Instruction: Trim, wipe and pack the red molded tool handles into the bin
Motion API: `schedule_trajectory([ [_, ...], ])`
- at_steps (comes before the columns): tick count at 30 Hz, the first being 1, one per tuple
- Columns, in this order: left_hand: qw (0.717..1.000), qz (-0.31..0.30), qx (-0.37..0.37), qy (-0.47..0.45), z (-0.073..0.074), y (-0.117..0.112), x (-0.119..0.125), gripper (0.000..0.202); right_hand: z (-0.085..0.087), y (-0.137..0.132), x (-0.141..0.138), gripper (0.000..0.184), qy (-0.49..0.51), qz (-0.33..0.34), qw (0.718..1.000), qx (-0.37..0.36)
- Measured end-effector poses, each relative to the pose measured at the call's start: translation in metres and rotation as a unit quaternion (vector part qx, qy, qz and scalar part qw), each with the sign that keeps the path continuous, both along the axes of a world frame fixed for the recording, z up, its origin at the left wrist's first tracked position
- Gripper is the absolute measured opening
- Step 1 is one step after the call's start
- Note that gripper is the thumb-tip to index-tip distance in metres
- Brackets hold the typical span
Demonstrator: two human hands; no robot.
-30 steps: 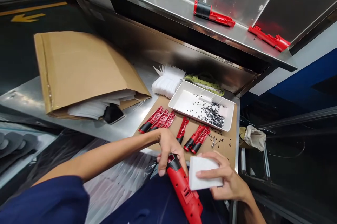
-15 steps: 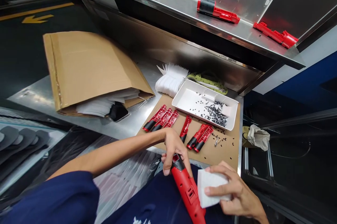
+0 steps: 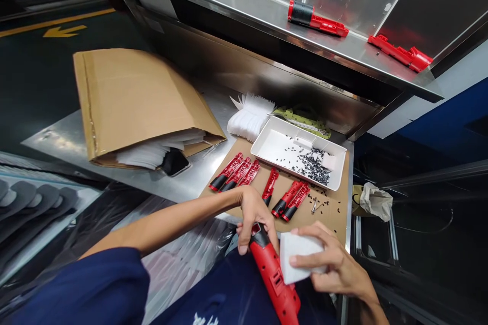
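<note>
Tool housing (image 3: 272,274): red with a black end, low in view between 5 and 6 o'clock from the centre, slanting
Left hand (image 3: 256,217): at 6 o'clock, clamped round the black end, seemingly to steady it and leave the red side uncovered
Right hand (image 3: 337,259): 4 to 5 o'clock, clamped on a white pad (image 3: 299,254) by its outer part, perhaps so the inner edge can meet the red side; they appear to touch
Half-shells: three (image 3: 236,173) at 6 to 7 o'clock, one (image 3: 270,185) at 5, a pair (image 3: 288,198) at 4 to 5, probably spaced to stay sorted
Cardboard sheet (image 3: 324,226): beneath them, likely shielding them from the metal bench (image 3: 202,172)
White tray (image 3: 270,142): 3 o'clock, its walls corralling small black pieces (image 3: 314,165)
Carton (image 3: 141,101): 9 to 10 o'clock
Shelf (image 3: 259,2): red shells at 1 (image 3: 330,26) and 2 o'clock (image 3: 399,52), apparently kept clear of handwork
</note>
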State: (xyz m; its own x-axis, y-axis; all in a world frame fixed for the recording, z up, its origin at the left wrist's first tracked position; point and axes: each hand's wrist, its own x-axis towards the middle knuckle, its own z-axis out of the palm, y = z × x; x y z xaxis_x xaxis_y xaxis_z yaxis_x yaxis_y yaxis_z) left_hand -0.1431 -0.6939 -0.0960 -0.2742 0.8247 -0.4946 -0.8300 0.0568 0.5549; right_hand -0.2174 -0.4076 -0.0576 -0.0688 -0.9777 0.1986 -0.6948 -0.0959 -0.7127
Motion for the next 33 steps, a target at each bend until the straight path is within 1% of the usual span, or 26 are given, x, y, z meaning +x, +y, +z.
schedule_trajectory([
  [1, 0.997, 0.072, -0.014, -0.028, -0.001, 0.000, 0.000, 0.065, 0.000, 0.000, -0.001, 0.058, 0.005, 0.000, 1.000, -0.003],
  [2, 0.987, 0.146, -0.031, -0.055, 0.000, 0.000, 0.000, 0.061, 0.000, 0.001, -0.001, 0.058, 0.006, 0.004, 1.000, -0.001],
  [3, 0.977, 0.194, -0.043, -0.074, 0.002, 0.001, 0.000, 0.059, -0.001, 0.003, -0.001, 0.058, 0.005, 0.009, 1.000, 0.010],
  [4, 0.976, 0.200, -0.047, -0.077, 0.005, 0.002, 0.000, 0.058, -0.002, 0.006, -0.002, 0.057, 0.001, 0.014, 1.000, 0.024],
  [5, 0.984, 0.163, -0.041, -0.064, 0.008, 0.003, 0.000, 0.058, -0.005, 0.008, -0.002, 0.055, -0.004, 0.017, 0.999, 0.037],
  [7, 1.000, 0.010, -0.005, 0.000, 0.017, 0.005, -0.001, 0.061, -0.011, 0.008, -0.001, 0.053, -0.013, 0.019, 0.998, 0.056],
  [8, 0.998, -0.052, 0.014, 0.039, 0.021, 0.006, -0.001, 0.060, -0.014, 0.006, -0.001, 0.052, -0.016, 0.019, 0.998, 0.062],
  [9, 0.993, -0.085, 0.026, 0.073, 0.024, 0.008, -0.001, 0.058, -0.017, 0.002, 0.000, 0.051, -0.017, 0.018, 0.998, 0.062],
  [11, 0.989, -0.085, 0.035, 0.117, 0.026, 0.010, -0.001, 0.054, -0.019, -0.005, 0.001, 0.047, -0.018, 0.011, 0.999, 0.043],
  [13, 0.987, -0.079, 0.049, 0.129, 0.023, 0.012, 0.001, 0.058, -0.018, -0.004, -0.001, 0.042, -0.026, 0.026, 0.999, 0.016],
  [16, 0.984, -0.078, 0.096, 0.132, 0.013, 0.010, 0.010, 0.070, -0.019, 0.013, -0.010, 0.044, -0.059, 0.055, 0.996, 0.025],
  [17, 0.982, -0.065, 0.104, 0.142, 0.010, 0.008, 0.015, 0.072, -0.022, 0.021, -0.015, 0.044, -0.077, 0.042, 0.996, 0.026],
  [18, 0.981, -0.038, 0.098, 0.161, 0.008, 0.004, 0.023, 0.075, -0.026, 0.029, -0.020, 0.042, -0.097, 0.007, 0.995, 0.015],
  [19, 0.979, 0.000, 0.077, 0.188, 0.006, -0.001, 0.032, 0.077, -0.032, 0.036, -0.024, 0.041, -0.114, -0.037, 0.993, -0.006],
  [20, 0.973, 0.050, 0.039, 0.223, 0.004, -0.006, 0.042, 0.080, -0.038, 0.043, -0.029, 0.040, -0.125, -0.085, 0.988, -0.033],
  [21, 0.958, 0.110, -0.018, 0.263, 0.002, -0.011, 0.054, 0.082, -0.045, 0.048, -0.032, 0.039, -0.127, -0.135, 0.981, -0.056],
  [22, 0.933, 0.175, -0.092, 0.300, -0.002, -0.014, 0.065, 0.083, -0.052, 0.052, -0.034, 0.038, -0.123, -0.174, 0.974, -0.075],
  [23, 0.898, 0.233, -0.177, 0.330, -0.007, -0.016, 0.076, 0.080, -0.060, 0.055, -0.035, 0.038, -0.116, -0.196, 0.969, -0.091],
  [24, 0.853, 0.280, -0.269, 0.349, -0.014, -0.015, 0.084, 0.076, -0.066, 0.056, -0.035, 0.037, -0.110, -0.206, 0.967, -0.105],
  [25, 0.802, 0.305, -0.369, 0.358, -0.023, -0.011, 0.090, 0.069, -0.072, 0.055, -0.035, 0.037, -0.104, -0.212, 0.965, -0.114],
  [26, 0.748, 0.310, -0.469, 0.352, -0.034, -0.005, 0.092, 0.063, -0.077, 0.053, -0.033, 0.037, -0.100, -0.213, 0.964, -0.122],
  [27, 0.697, 0.299, -0.558, 0.336, -0.045, 0.002, 0.091, 0.059, -0.081, 0.051, -0.032, 0.037, -0.099, -0.206, 0.966, -0.124],
  [28, 0.651, 0.278, -0.632, 0.315, -0.056, 0.011, 0.087, 0.057, -0.083, 0.048, -0.031, 0.038, -0.099, -0.194, 0.968, -0.121],
  [29, 0.615, 0.263, -0.683, 0.294, -0.067, 0.020, 0.081, 0.057, -0.085, 0.045, -0.031, 0.040, -0.100, -0.180, 0.972, -0.117],
  [31, 0.570, 0.251, -0.736, 0.264, -0.084, 0.036, 0.067, 0.057, -0.085, 0.040, -0.031, 0.042, -0.109, -0.145, 0.977, -0.112],
  [33, 0.537, 0.255, -0.761, 0.257, -0.094, 0.047, 0.056, 0.057, -0.085, 0.038, -0.029, 0.042, -0.128, -0.126, 0.977, -0.111],
])
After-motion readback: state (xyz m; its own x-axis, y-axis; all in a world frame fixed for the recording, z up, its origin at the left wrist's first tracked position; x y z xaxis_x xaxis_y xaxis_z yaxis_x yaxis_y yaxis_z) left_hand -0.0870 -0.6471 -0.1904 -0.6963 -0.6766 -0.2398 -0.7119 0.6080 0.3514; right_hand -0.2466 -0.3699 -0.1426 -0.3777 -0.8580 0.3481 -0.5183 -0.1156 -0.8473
